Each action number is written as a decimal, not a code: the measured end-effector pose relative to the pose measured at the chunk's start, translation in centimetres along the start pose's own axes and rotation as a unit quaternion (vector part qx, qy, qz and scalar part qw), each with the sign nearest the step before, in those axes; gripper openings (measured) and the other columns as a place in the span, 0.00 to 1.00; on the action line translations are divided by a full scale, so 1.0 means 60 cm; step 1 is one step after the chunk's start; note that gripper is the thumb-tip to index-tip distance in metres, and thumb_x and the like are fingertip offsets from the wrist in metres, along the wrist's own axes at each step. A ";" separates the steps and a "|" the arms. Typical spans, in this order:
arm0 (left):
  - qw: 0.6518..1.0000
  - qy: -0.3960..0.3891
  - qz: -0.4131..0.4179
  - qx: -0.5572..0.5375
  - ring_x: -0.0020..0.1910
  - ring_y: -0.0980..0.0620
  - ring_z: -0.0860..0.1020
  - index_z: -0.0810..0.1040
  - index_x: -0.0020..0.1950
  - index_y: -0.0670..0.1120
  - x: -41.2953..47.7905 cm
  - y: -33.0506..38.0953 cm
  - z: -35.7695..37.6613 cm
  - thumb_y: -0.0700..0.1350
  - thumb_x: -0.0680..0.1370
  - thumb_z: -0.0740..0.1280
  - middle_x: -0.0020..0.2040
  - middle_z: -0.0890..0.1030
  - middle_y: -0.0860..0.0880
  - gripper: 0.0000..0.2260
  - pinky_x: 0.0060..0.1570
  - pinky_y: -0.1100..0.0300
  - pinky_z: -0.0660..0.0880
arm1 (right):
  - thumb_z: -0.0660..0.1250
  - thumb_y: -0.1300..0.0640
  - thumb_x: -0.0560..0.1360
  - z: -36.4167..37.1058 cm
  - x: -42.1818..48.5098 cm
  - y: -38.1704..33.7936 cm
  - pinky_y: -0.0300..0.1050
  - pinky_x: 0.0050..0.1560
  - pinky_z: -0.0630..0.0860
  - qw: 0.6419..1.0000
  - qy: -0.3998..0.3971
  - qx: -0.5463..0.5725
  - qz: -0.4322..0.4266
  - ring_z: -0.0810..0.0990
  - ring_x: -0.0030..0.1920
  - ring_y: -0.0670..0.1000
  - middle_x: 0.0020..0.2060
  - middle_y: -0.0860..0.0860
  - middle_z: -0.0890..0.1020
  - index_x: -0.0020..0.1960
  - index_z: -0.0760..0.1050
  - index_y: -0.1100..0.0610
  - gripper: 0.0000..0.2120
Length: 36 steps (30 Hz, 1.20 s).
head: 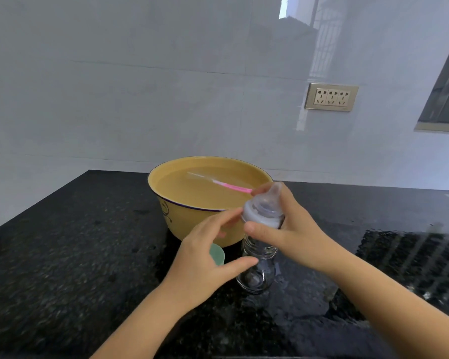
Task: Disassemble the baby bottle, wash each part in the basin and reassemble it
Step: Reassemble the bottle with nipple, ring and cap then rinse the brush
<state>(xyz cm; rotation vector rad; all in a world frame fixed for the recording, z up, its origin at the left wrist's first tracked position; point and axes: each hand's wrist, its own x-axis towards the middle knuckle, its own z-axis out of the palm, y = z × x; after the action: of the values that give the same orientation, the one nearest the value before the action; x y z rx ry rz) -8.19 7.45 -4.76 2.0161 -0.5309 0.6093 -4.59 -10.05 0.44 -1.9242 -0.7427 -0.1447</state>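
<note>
Right hand (pixel 288 229): clenched around the nipple collar (pixel 263 212), held above the glass bottle (pixel 257 265).
Left hand (pixel 205 263): fingers spread, thumb touching the bottle.

A clear, glossy glass bottle body (pixel 254 273) stands on the polished black speckled stone counter (pixel 75 255). Its translucent soft-looking nipple (pixel 268 200) sits in a matt white plastic collar (pixel 257 216). At centre frame, the glossy yellow basin (pixel 171 211).

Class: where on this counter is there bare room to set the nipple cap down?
Free: counter left of the basin; also right of the right hand, though wet. Crowded: in front of the basin, with bottle, green item and left hand.
</note>
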 end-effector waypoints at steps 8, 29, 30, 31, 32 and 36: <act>0.995 0.073 -0.062 0.020 0.52 0.61 0.78 0.74 0.62 0.54 0.024 0.023 0.028 0.60 0.62 0.73 0.53 0.79 0.60 0.30 0.53 0.67 0.74 | 0.54 0.47 0.78 0.016 -0.005 -0.004 0.29 0.50 0.72 0.999 -0.008 0.035 0.032 0.78 0.49 0.40 0.47 0.46 0.79 0.57 0.69 0.54 0.15; 0.955 0.048 -0.185 -0.226 0.47 0.53 0.84 0.73 0.58 0.56 0.004 -0.013 0.001 0.53 0.67 0.75 0.46 0.85 0.53 0.21 0.53 0.53 0.77 | 0.76 0.53 0.65 -0.035 -0.012 0.028 0.33 0.44 0.76 0.993 0.056 -0.053 0.090 0.83 0.39 0.39 0.37 0.43 0.86 0.41 0.83 0.42 0.07; 0.953 0.046 -0.183 -0.237 0.46 0.51 0.84 0.72 0.58 0.56 0.004 -0.012 0.004 0.53 0.69 0.74 0.46 0.86 0.51 0.20 0.52 0.53 0.78 | 0.77 0.50 0.64 -0.035 -0.012 0.028 0.29 0.41 0.74 0.990 0.063 -0.091 0.092 0.81 0.36 0.37 0.35 0.41 0.85 0.40 0.83 0.43 0.06; 0.951 0.044 -0.181 -0.247 0.46 0.50 0.84 0.72 0.59 0.55 0.004 -0.013 0.006 0.52 0.69 0.73 0.46 0.85 0.50 0.20 0.51 0.54 0.79 | 0.77 0.48 0.64 -0.035 -0.012 0.024 0.26 0.37 0.72 0.986 0.059 -0.125 0.090 0.80 0.34 0.35 0.34 0.39 0.84 0.40 0.83 0.44 0.06; 0.949 0.041 -0.179 -0.256 0.47 0.49 0.84 0.72 0.59 0.55 0.004 -0.012 0.009 0.53 0.70 0.72 0.47 0.85 0.49 0.20 0.50 0.55 0.79 | 0.77 0.47 0.64 -0.035 -0.012 0.021 0.25 0.36 0.70 0.982 0.049 -0.161 0.087 0.78 0.33 0.34 0.33 0.38 0.84 0.40 0.84 0.46 0.06; 0.941 0.027 -0.178 -0.288 0.51 0.50 0.83 0.71 0.61 0.54 0.004 -0.012 0.017 0.54 0.69 0.72 0.52 0.84 0.49 0.22 0.49 0.59 0.79 | 0.75 0.45 0.65 -0.036 -0.007 0.009 0.29 0.39 0.70 0.964 0.006 -0.249 0.089 0.77 0.40 0.38 0.34 0.42 0.81 0.39 0.84 0.51 0.10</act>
<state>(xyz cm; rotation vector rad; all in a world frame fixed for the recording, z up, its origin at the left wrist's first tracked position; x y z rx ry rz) -7.34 6.84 -5.54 1.4790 -0.2554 0.2428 -4.15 -12.23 0.88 -2.4557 -0.5527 -0.2493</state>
